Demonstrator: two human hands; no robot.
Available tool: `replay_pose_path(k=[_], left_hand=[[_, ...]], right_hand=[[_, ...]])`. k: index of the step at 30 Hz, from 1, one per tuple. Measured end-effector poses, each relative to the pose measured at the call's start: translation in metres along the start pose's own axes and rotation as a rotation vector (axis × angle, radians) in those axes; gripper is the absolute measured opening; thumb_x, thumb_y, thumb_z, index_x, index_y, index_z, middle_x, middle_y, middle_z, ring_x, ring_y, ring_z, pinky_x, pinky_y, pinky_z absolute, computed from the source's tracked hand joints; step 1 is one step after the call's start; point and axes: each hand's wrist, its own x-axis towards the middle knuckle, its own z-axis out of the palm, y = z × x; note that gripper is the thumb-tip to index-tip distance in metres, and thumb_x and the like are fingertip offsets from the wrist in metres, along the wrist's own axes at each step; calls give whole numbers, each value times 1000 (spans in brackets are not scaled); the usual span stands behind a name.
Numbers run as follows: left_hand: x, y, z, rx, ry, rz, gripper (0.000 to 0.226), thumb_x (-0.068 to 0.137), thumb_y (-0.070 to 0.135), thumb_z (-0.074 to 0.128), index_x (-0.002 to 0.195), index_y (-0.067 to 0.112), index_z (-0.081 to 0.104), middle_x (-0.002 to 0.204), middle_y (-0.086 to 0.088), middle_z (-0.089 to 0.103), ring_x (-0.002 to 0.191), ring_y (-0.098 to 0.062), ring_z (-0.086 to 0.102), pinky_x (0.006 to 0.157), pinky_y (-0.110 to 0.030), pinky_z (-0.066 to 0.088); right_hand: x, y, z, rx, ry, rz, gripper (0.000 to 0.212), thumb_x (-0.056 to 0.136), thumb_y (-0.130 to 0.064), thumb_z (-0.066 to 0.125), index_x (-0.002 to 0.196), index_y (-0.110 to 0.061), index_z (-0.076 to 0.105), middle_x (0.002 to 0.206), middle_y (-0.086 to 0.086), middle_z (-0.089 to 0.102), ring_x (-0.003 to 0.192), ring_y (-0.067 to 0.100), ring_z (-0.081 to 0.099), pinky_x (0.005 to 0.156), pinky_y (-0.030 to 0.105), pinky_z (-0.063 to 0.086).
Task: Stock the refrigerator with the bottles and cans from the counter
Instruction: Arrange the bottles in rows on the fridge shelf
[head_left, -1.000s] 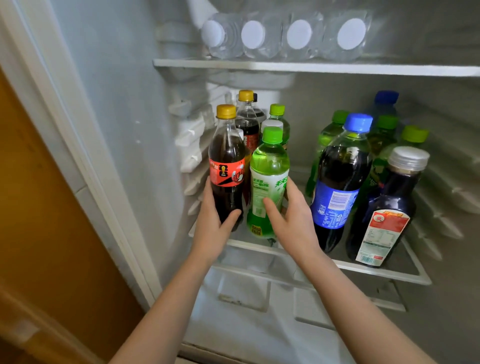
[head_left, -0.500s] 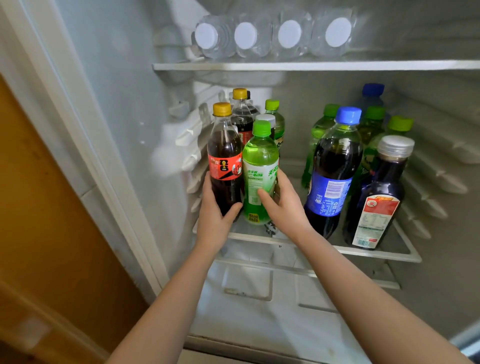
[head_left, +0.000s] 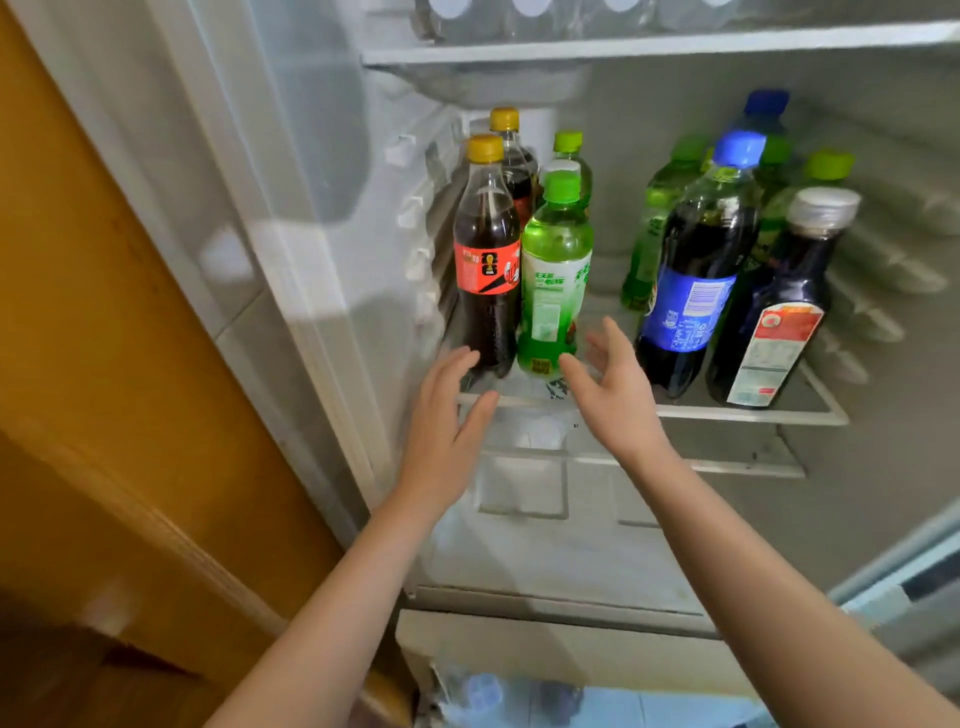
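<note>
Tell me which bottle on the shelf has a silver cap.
The dark bottle at the front right, with the red-and-white label; the others wear yellow, green, blue or white caps.

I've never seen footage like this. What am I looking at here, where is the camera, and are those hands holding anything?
No machine here: a person wears a camera on the head, so you look forward and down at their own bare hands. They reach into an open fridge. The left hand and right hand are both open and hold nothing. Just beyond them, at the front left of the shelf, a cola bottle and a green bottle stand side by side. Further right stand a blue-label bottle and a dark bottle with a silver cap, more bottles behind.
</note>
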Motion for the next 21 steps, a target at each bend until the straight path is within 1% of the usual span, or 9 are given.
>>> replay_pose_path(k=[2,4,6,8,11,13,15,18,21], left_hand=[[-15,4,0,-85,29,8,29,95,33,47,121,24,54,125,11,49,121,-5,45,99,-25,42],[-32,5,7,-118,45,13,30,93,39,40,112,24,57,114,12,53,111,-10,52,92,-27,45],[-53,3,20,-142,15,20,29,94,32,42,111,16,60,109,9,56,106,-13,55,92,-31,45],[-79,0,40,-208,-83,41,27,95,26,44,110,12,61,105,13,56,103,-7,55,89,-24,44],[-127,1,79,-269,-309,39,25,95,27,44,110,15,61,103,18,55,100,-1,54,87,-15,43],[-164,1,109,-285,-496,-7,21,95,24,48,111,16,61,105,10,58,99,-7,57,86,-18,45],[-202,-2,140,-239,-760,-102,20,95,20,53,112,14,61,109,2,62,98,-14,60,84,-25,46],[-258,-8,175,-50,-1149,-181,24,94,25,56,113,13,63,111,-4,66,98,-19,61,80,-25,44],[-306,-10,183,103,-1378,-129,22,93,26,56,111,13,63,107,-1,63,98,-19,59,78,-23,39]], right_hand=[[-31,0,-7,6,12,68,63,92,-16,58,145,-7,26,121,-6,51,102,3,53,76,2,40],[-65,4,-17,-21,38,113,58,92,-17,57,143,-11,30,111,-10,56,89,-3,58,71,1,41],[-105,13,-31,-58,72,176,51,92,-18,56,139,-15,37,101,-15,59,84,-7,60,69,3,43],[-150,29,-48,-103,115,265,45,92,-19,55,136,-18,43,99,-11,64,89,3,64,76,11,46],[-226,60,-73,-205,220,448,38,92,-22,54,129,-21,50,97,-4,68,92,12,65,82,24,49],[-282,80,-88,-302,296,573,34,91,-22,56,125,-21,54,88,-9,66,83,9,63,77,21,48],[-340,100,-103,-404,332,719,33,90,-23,56,124,-22,55,85,-12,63,81,10,62,71,22,46],[-435,123,-116,-498,280,999,38,92,-28,52,129,-21,52,101,-6,63,96,18,62,77,25,43],[-532,134,-114,-451,297,1280,41,93,-29,49,133,-20,48,117,0,63,105,21,59,84,28,44]])
